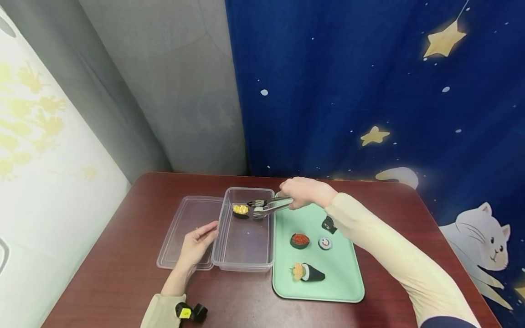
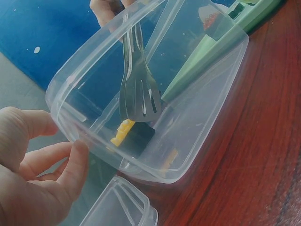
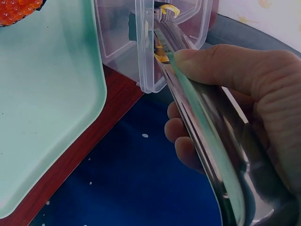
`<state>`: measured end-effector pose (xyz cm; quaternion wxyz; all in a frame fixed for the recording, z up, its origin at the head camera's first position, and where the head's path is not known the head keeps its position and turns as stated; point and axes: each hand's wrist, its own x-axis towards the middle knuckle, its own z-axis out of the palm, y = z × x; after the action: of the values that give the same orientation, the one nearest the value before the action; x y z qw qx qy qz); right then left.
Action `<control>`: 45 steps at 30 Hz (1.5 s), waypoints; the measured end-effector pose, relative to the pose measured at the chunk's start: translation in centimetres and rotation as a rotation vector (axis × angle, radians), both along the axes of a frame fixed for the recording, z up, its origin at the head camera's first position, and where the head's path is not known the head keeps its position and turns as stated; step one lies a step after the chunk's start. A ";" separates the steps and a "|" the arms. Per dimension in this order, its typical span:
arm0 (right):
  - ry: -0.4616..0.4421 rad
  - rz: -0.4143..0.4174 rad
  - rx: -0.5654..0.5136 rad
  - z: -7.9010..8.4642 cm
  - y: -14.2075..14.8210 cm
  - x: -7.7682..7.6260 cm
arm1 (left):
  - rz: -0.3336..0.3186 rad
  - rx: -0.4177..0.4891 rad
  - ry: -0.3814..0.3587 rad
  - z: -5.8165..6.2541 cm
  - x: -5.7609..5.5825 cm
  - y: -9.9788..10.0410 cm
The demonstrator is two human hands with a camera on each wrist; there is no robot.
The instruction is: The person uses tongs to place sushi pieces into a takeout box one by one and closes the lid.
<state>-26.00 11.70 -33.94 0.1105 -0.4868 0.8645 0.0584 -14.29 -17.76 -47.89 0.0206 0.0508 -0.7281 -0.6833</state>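
My right hand (image 1: pixel 302 191) grips metal tongs (image 1: pixel 270 207) whose slotted ends reach into a clear plastic box (image 1: pixel 246 250). Inside, a toy sushi piece with a yellow top and black wrap (image 1: pixel 240 210) sits just left of the tongs' ends. A dark and white piece (image 1: pixel 258 213) shows right at those ends, mostly hidden by them. With its fingers fairly straight, my left hand (image 1: pixel 198 241) touches the box's left rim at the fingertips. In the left wrist view, the slotted tongs (image 2: pixel 140 94) overlap the yellow-topped piece (image 2: pixel 134 136).
A mint green tray (image 1: pixel 340 287) stands right of the box. On it are an orange-topped sushi (image 1: pixel 300 241), a round roll (image 1: pixel 325 243), a hand roll (image 1: pixel 309 272) and a black piece (image 1: pixel 329 225) by the right sleeve. A clear lid (image 1: pixel 180 232) lies left of the box.
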 end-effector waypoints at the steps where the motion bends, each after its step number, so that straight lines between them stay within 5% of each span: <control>1: 0.002 0.006 0.001 0.0 -0.1 0.0 | -0.001 -0.004 -0.005 0.0 0.0 0.0; 27: -0.045 -0.103 0.018 0.7 -0.4 0.3 | -0.002 0.013 0.000 -0.1 0.1 0.1; 45: -0.078 -0.185 -0.542 -2.0 9.2 3.6 | 0.011 0.023 0.001 -0.3 0.0 0.0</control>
<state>-22.42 20.94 -35.98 0.0145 -0.4195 0.8845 -0.2037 -14.29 -17.73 -48.17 0.0243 0.0547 -0.7199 -0.6915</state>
